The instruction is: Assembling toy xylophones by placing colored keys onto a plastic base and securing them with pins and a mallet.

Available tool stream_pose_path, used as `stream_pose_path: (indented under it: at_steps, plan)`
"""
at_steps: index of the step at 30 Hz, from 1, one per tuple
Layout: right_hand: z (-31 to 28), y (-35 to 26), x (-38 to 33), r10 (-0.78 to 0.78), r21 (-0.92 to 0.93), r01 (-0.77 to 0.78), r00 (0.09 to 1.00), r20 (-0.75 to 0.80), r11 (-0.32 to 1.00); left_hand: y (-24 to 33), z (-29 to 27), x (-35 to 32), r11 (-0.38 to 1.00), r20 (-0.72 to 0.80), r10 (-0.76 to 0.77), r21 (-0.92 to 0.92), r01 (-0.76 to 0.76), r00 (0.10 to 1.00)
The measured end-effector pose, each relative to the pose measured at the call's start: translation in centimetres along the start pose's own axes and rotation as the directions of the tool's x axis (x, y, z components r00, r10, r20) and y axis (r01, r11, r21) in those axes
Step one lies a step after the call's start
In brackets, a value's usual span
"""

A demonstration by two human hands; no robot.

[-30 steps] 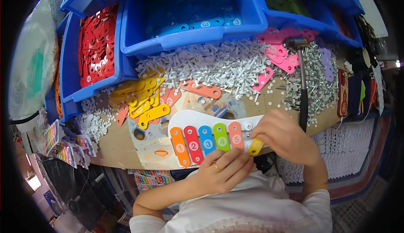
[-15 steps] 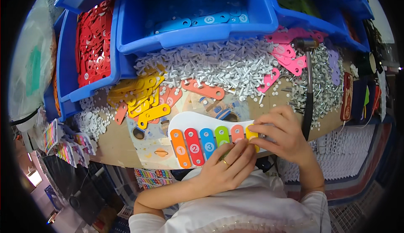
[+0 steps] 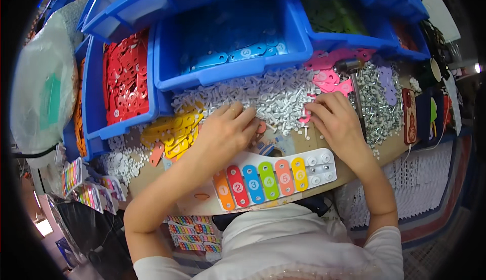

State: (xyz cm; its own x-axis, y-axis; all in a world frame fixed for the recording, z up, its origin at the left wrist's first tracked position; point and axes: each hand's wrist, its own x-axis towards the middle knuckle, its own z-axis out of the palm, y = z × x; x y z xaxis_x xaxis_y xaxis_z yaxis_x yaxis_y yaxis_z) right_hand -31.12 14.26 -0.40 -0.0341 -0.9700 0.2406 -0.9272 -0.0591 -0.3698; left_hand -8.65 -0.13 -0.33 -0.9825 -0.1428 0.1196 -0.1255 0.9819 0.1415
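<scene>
A white toy xylophone board lies at the table's near edge, carrying a row of orange, red, blue, green, salmon and yellow bars. Its right end shows bare white round posts and small metal pins. Beyond the board, my left hand is over the near edge of a heap of white plastic pins. Its fingers are curled together, and what the tips hold, if anything, is hidden. My right hand has its bent fingertips closed at a pink bar beside the heap; the hand covers most of that bar.
Blue bins hold red bars and blue bars. Loose yellow bars lie left of the pins. A hammer rests on metal screws at the right. Small white caps are scattered at the left.
Both hands have left the board and moved away from me, the left to the white pins, the right to the pink bar. The yellow bar stays on the board, now uncovered.
</scene>
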Motion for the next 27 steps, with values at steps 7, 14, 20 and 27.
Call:
stream_pose_path:
  at_steps: [7,14,20,27]
  plan:
    - [0.1,1.1,0.9,-0.033,-0.196,0.043,0.998,0.056,0.98,-0.5,-1.7,-1.3,0.87,-0.137,-0.3,-0.444,0.212,0.944]
    - [-0.9,0.9,0.7,0.032,0.047,-0.026,0.988,-0.149,0.999,0.7,-2.3,-2.9,-0.057,0.265,-0.786,-0.931,0.36,0.559]
    - [-1.6,0.2,0.0,0.374,0.13,-0.36,0.922,-0.099,0.924,1.0,-2.3,-2.6,-0.119,0.3,-0.718,-0.942,0.313,0.629]
    - [0.0,1.0,0.2,-0.079,0.005,0.079,0.997,0.006,0.997,1.7,-2.6,-3.5,-0.171,0.25,-0.815,-0.966,0.194,0.523]
